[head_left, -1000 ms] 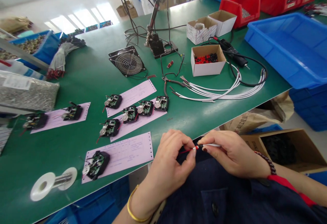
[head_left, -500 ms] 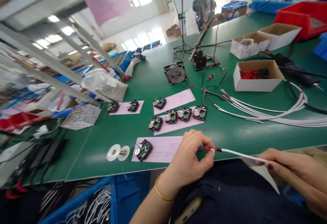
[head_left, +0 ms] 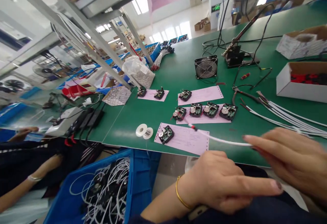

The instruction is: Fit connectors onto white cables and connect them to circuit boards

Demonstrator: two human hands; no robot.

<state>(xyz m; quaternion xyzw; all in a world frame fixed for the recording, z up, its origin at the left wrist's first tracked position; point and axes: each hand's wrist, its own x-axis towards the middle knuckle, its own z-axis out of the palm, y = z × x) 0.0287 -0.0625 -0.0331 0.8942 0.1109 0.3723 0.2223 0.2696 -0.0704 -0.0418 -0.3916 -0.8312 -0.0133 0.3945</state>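
One grip, the right hand (head_left: 293, 161), is pinching a white cable (head_left: 227, 141); the left hand (head_left: 221, 183) is stretching its index finger, its grip unclear; the cable's red-and-black end (head_left: 193, 127) is extending over a pink sheet (head_left: 187, 143) on the worktop (head_left: 178, 72)

A white cable (head_left: 224, 142) curves above the table (head_left: 178, 67); its left end red and black.

The cable (head_left: 224, 141) looks smooth plastic, the pink slip (head_left: 185, 143) matt paper, the tabletop (head_left: 176, 70) smooth and faintly glossy.
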